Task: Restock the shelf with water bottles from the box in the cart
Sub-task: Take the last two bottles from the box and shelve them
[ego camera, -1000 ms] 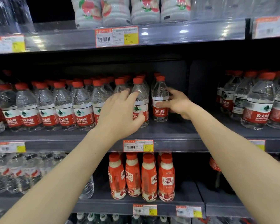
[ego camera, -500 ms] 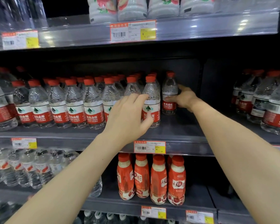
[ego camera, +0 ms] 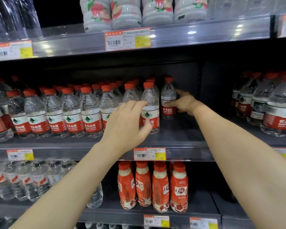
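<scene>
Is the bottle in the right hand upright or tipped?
Upright: the bottle stands cap-up on the shelf, the right hand gripping its label.

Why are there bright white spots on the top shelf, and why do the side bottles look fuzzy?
Head view: the spots are glare, likely lamps mirrored in the shiny strip of the top shelf. Head view: the wide lens bends the edges, so the side bottles lean and blur. Head view: the mid bottle held by the left hand looks sharp.
</scene>
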The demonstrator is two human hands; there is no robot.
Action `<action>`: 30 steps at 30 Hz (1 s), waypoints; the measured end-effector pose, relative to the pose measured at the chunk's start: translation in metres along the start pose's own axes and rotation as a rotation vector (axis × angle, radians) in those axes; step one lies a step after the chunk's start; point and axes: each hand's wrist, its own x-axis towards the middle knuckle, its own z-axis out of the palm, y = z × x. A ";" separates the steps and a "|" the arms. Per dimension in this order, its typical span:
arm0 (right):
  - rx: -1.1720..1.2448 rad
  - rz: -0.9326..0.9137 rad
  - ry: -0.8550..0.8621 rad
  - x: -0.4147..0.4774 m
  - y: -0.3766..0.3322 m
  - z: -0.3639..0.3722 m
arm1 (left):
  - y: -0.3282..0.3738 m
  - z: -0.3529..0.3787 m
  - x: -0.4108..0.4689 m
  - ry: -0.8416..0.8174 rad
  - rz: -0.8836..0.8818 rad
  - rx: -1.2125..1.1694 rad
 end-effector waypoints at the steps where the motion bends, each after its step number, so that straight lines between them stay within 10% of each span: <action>1: 0.004 0.011 -0.014 0.000 -0.001 -0.001 | 0.001 0.000 0.000 0.002 -0.001 -0.004; 30: -0.778 -0.043 0.015 -0.099 -0.008 -0.025 | 0.044 -0.018 -0.011 -0.265 -0.116 0.152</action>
